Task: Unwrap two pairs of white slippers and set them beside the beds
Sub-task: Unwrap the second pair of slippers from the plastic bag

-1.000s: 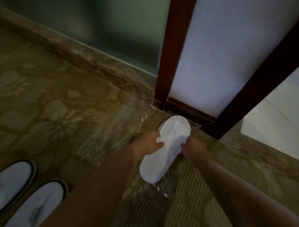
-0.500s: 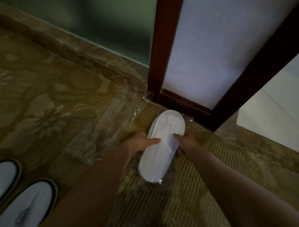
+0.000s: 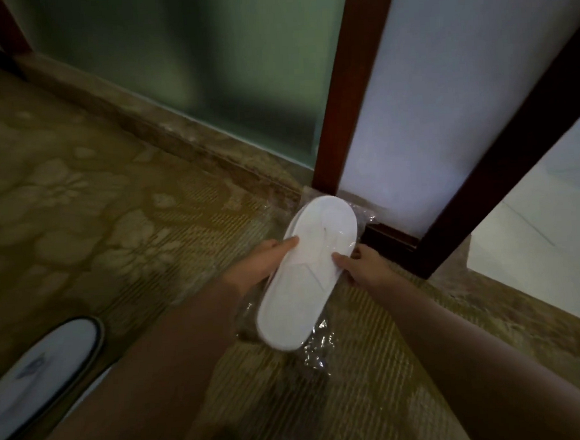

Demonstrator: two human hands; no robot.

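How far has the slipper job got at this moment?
Done: little that shows; the dark-edged slipper at lower left looks like one being worn. In hand: the left hand and right hand hold white slippers still in clear wrap. Left: unwrapping, placing; no bed visible.

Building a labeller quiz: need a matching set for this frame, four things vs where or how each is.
Things:
1. wrapped slippers
2. left hand
3. right hand
4. dark-trimmed slipper

Places or states:
A. on the carpet, lower left corner
B. grips the pack's right edge
C. held off the floor, clear plastic around it
D. grips the pack's left edge, thumb on top

Pairs: 1-C, 2-D, 3-B, 4-A
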